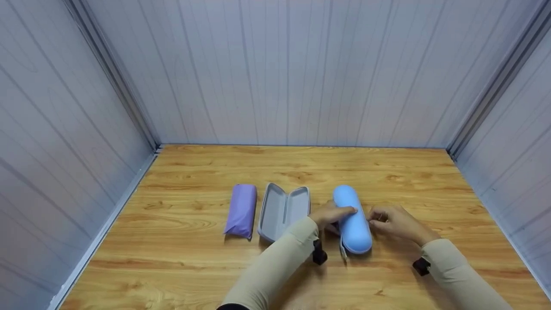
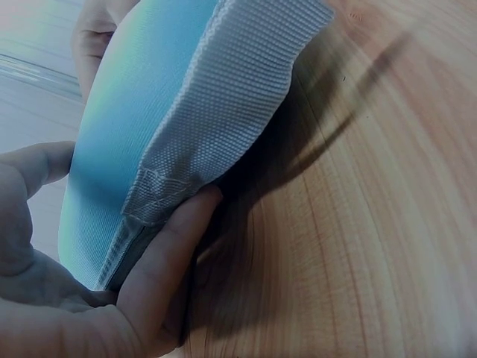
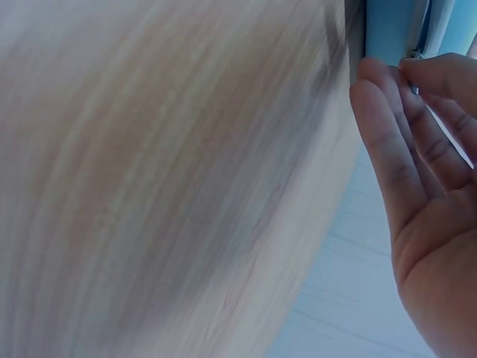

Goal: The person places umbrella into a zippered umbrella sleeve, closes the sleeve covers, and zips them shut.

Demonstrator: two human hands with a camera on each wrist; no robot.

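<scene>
A blue zippered hard case (image 1: 355,230) sits on the wooden table, right of the middle. My left hand (image 1: 330,214) grips it from its left side, the thumb over the top. Seen from the left wrist, a pale woven strap loop (image 2: 223,89) hangs from the case's seam, and a finger of the left hand (image 2: 149,283) lies under the edge. At the case's right side, my right hand (image 1: 398,221) pinches a small metal zipper pull (image 3: 414,55) between thumb and fingers. How far the zipper stands along the seam is hidden.
Left of the blue case, a grey hard case (image 1: 272,213) lies unfolded with its lining up. Beside that is a purple wrapped pouch (image 1: 242,211). White panel walls (image 1: 284,86) enclose the table (image 1: 185,258) at the back and both sides.
</scene>
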